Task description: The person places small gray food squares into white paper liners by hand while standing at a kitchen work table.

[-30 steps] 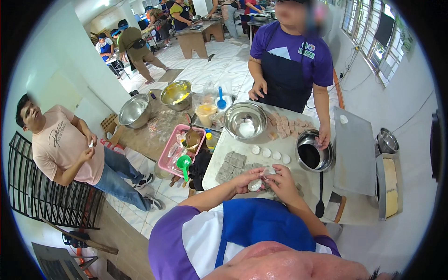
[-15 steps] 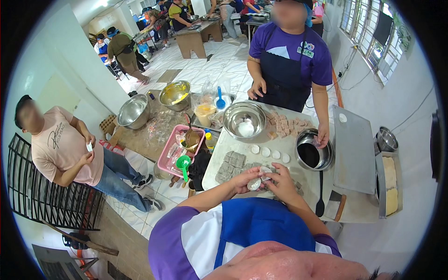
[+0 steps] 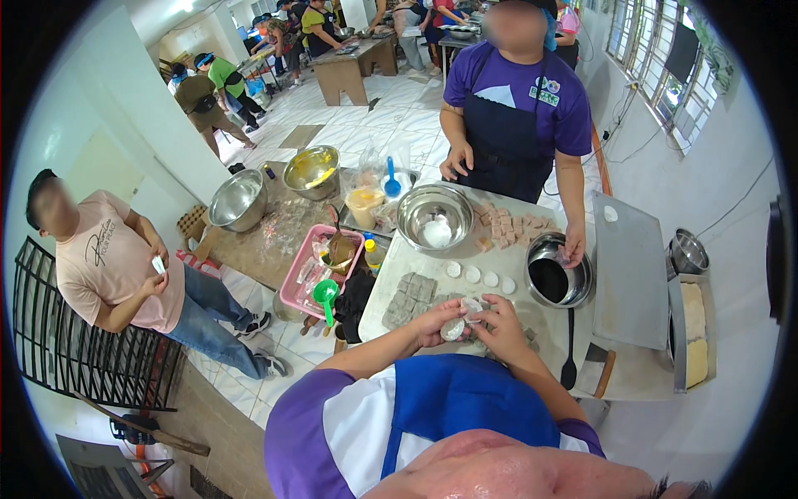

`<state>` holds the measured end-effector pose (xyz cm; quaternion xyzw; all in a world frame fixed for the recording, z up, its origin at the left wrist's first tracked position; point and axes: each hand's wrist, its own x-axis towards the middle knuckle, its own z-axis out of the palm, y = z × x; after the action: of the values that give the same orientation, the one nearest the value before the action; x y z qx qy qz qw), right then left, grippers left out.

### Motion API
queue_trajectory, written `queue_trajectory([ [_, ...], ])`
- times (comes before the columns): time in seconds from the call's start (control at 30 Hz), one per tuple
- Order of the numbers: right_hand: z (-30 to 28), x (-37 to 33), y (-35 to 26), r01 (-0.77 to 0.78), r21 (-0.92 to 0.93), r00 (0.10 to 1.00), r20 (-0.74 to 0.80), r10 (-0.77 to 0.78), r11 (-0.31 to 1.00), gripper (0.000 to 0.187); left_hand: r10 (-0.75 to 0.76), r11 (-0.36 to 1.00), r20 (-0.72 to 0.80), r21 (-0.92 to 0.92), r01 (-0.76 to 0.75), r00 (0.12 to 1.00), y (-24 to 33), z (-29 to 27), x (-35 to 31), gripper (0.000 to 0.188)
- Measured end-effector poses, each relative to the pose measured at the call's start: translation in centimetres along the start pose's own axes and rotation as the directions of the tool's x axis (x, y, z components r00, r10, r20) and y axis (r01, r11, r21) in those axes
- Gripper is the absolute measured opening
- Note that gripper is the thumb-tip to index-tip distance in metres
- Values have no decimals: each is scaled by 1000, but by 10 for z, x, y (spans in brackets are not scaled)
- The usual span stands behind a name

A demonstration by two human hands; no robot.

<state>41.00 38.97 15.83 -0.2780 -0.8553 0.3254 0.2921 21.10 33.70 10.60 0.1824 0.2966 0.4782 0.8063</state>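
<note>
My left hand (image 3: 434, 323) is closed on white paper baking cups (image 3: 451, 330) just in front of my apron. The fingers of my right hand (image 3: 500, 328) pinch another white cup (image 3: 471, 307) beside them. Beneath and around my hands, grey dough pieces (image 3: 409, 298) lie on the white table (image 3: 391, 337); some are hidden by my hands. Just beyond stands a row of several white paper cups (image 3: 473, 274). A steel bowl with dark contents (image 3: 549, 278) is to the right, with a co-worker's hand (image 3: 573, 249) at its rim.
A steel bowl with white powder (image 3: 435, 230) and pinkish-brown pieces (image 3: 517, 226) occupy the far side. A black spatula (image 3: 570, 356) and a wooden-handled blade (image 3: 608, 371) lie right, near a metal sheet (image 3: 630, 274). Left are a pink basket (image 3: 291, 291) and a person (image 3: 125, 266).
The white cup between my hands has tilted slightly and shows more of its face. My hands stay nearly in place. Far back left, people have shifted.
</note>
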Motion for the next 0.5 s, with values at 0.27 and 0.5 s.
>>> queue_trajectory([
  [0.27, 0, 0, 4, 14, -39, 1000, -8, -14, 999, 33, -11, 1000, 8, 11, 11, 1000, -1, -1, 3, 29],
  [0.5, -32, 8, 14, 74, -110, 982, -168, -92, 991, 43, 3, 1000, -39, 6, -3, 999, -1, -8, 3, 25],
])
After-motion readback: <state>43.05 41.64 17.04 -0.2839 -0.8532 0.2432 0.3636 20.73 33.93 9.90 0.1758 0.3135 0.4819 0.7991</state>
